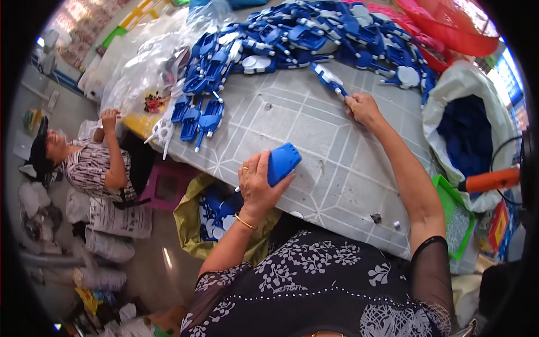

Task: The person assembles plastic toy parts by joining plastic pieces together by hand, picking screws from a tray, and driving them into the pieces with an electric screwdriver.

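Observation:
Near the front left edge of the grey table (303, 121), my left hand (255, 182) is closed round a blue plastic shell (285, 162). My right hand (365, 109) reaches farther out and grips the near end of a slim blue-and-white plastic piece (328, 78), whose far end points toward a heap. That heap of blue plastic parts (269, 36) with white bits spreads along the far side of the table. Several blue parts (197, 121) lie apart from it at the left edge, beside white scissors (161, 133).
An orange power screwdriver (491, 180) sits at right above a green tray (449, 216) of small metal pieces. A white sack (435, 121) holds blue parts; an olive sack (188, 210) below the table holds more. Another person (92, 163) sits at left near a purple stool (167, 185).

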Available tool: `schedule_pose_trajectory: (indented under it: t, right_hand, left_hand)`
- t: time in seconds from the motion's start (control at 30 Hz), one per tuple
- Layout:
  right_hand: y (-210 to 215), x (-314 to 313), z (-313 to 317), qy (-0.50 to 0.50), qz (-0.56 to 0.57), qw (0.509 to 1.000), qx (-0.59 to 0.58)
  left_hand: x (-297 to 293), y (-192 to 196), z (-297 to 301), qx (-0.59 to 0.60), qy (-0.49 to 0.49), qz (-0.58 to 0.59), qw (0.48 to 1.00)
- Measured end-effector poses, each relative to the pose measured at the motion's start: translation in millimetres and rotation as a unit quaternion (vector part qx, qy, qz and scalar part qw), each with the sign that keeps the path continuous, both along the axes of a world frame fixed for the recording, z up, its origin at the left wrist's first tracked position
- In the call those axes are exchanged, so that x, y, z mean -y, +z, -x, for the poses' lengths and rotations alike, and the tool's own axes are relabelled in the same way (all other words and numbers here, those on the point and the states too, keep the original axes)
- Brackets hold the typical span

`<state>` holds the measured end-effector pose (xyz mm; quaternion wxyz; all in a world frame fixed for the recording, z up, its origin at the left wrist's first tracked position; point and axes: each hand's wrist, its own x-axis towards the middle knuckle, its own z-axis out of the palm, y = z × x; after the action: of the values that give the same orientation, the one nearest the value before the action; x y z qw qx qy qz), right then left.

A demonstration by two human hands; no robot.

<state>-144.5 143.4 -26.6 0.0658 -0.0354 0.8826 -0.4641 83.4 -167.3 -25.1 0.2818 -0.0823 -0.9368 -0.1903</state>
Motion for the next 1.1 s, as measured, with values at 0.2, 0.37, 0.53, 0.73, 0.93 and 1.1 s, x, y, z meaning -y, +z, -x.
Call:
schedule_pose_trajectory:
  t: [0.2,0.37,0.53,0.73,0.93,1.1]
  right_hand:
    - [-6.7,-55.5,-66.6,-0.076,0.201,0.971,0.101]
    - [-25.5,-61.4,-58.8,-0.079,0.181,0.98,0.02]
    - [-30.7,-76.0,-53.5,-0.062,0.161,0.984,0.043]
    - [-29.4,-50.5,-63.7,-0.036,0.08,0.996,-0.027]
    - [-5.1,-65.2,-84.1,-0.035,0.027,0.999,0.001]
    - [36.6,-55.9,-149.9,-0.12,0.136,0.982,0.045]
  left_hand:
    - [13.4,17.2,-0.4,0.025,-0.046,-0.211,0.976]
    - [64.6,61.1,-7.8,0.229,-0.171,-0.728,0.623]
    - [125.4,50.0,-56.6,0.175,-0.2,-0.64,0.721]
    - [176.1,-19.9,-148.3,0.216,0.091,-0.203,0.951]
    - [158.7,-24.7,-120.8,0.138,0.046,0.124,0.982]
    - [70.7,66.1,-42.0,0.121,-0.048,-0.258,0.957]
